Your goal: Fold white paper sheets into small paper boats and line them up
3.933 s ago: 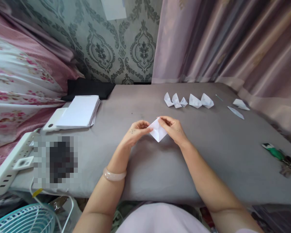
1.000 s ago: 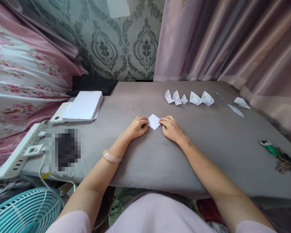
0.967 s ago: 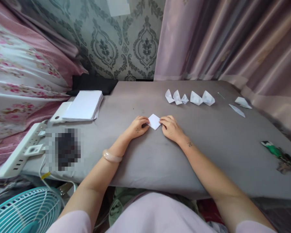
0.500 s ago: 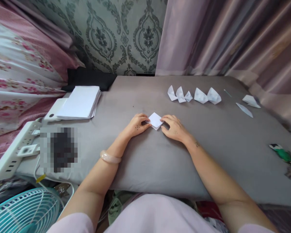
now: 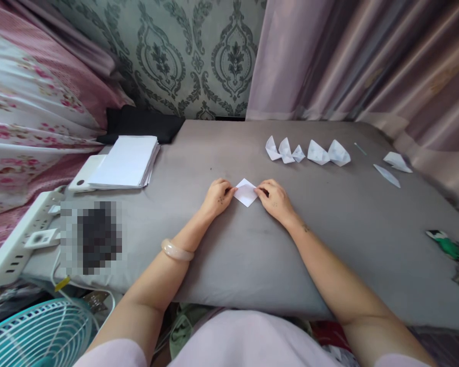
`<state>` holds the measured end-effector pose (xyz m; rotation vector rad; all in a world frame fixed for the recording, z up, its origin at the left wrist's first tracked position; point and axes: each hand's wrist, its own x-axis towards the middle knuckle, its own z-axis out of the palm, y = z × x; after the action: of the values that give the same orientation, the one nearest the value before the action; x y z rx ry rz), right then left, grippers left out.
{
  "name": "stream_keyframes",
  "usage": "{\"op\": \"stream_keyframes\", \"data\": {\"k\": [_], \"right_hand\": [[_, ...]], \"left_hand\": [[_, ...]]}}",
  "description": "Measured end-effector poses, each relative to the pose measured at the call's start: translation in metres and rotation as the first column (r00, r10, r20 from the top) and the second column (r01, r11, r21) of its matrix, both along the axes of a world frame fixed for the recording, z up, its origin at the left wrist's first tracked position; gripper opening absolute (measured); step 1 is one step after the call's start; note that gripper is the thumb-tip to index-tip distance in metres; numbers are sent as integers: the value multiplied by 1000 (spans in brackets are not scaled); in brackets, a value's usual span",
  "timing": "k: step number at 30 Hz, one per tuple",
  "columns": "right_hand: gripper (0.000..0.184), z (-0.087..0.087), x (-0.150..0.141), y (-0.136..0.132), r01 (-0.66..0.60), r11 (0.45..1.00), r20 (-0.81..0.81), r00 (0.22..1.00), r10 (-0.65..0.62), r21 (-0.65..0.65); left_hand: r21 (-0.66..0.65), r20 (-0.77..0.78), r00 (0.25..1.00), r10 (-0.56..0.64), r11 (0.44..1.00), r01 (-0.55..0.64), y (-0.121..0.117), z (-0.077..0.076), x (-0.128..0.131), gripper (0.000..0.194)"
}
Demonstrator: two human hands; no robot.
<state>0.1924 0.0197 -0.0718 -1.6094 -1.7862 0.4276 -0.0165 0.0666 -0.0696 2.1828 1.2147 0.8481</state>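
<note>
A small white folded paper [image 5: 247,193] lies diamond-wise on the grey cloth surface [image 5: 229,250], one corner toward me. My left hand [image 5: 219,197] pinches its left corner between thumb and fingers. At the opposite corner, my right hand [image 5: 274,198] grips the paper the same way. A fold line runs across the upper part of the diamond. Farther back to the right stand several folded paper boats [image 5: 286,151] in a row, some leaning close together.
A stack of white paper [image 5: 124,160] lies at the left near a power strip [image 5: 21,239]. Two more paper pieces [image 5: 387,175] rest at the far right, and keys with a green tag [image 5: 449,245] are at the right edge. A turquoise fan [image 5: 42,331] stands lower left.
My fingers have closed in on the side corners, thumbs and fingers now pinched together. The paper's front layers, slightly parted before, now look like one flat diamond.
</note>
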Motion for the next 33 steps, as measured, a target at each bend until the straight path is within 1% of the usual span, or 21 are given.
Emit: {"op": "stream_keyframes", "data": {"k": [4, 8, 14, 16, 17, 18, 21, 24, 26, 27, 29, 31, 33], "right_hand": [[22, -3, -1, 5, 59, 998, -28, 998, -58, 6], [18, -2, -3, 8, 136, 991, -40, 990, -136, -6], [15, 2, -5, 9, 189, 981, -22, 982, -190, -44], [15, 1, -5, 9, 187, 981, -28, 982, -189, -58], [14, 1, -4, 9, 185, 981, -33, 982, -187, -64], [13, 0, -4, 9, 182, 981, -38, 982, -185, -68], [9, -3, -1, 10, 165, 984, -52, 984, -168, -63], [7, -6, 1, 10, 142, 988, -66, 987, -146, -58], [12, -6, 1, 10, 115, 992, -48, 992, -117, -44], [17, -6, 1, 9, 86, 996, -22, 996, -86, -30], [27, -4, 0, 6, 2, 1000, 79, 997, -3, 6], [38, -2, 2, 1, -83, 996, 215, 974, 76, 24], [46, 1, 7, -4, -130, 991, 316, 942, 117, 21]], "left_hand": [[-19, 1, 995, 103, 995, -103, 2, -4, 5, 20], [-8, -29, 987, 157, 988, -157, 1, -6, 9, 19], [59, -87, 978, 189, 981, -184, 2, -10, 11, 17], [62, -110, 977, 182, 982, -176, 2, -11, 11, 11], [62, -123, 978, 171, 984, -164, 2, -11, 10, 9], [65, -137, 979, 151, 988, -143, 2, -10, 10, 11], [96, -208, 977, 33, 995, -13, 2, -8, 10, 30], [132, -327, 940, -95, 981, 145, 4, -7, 11, 46], [138, -387, 913, -131, 970, 198, 6, -7, 10, 50], [136, -405, 904, -136, 969, 207, 6, -8, 10, 51], [128, -422, 897, -135, 970, 206, 8, -9, 10, 51], [120, -412, 902, -130, 973, 195, 9, -12, 9, 51], [104, -373, 919, -123, 979, 174, 10, -14, 8, 49]]}}
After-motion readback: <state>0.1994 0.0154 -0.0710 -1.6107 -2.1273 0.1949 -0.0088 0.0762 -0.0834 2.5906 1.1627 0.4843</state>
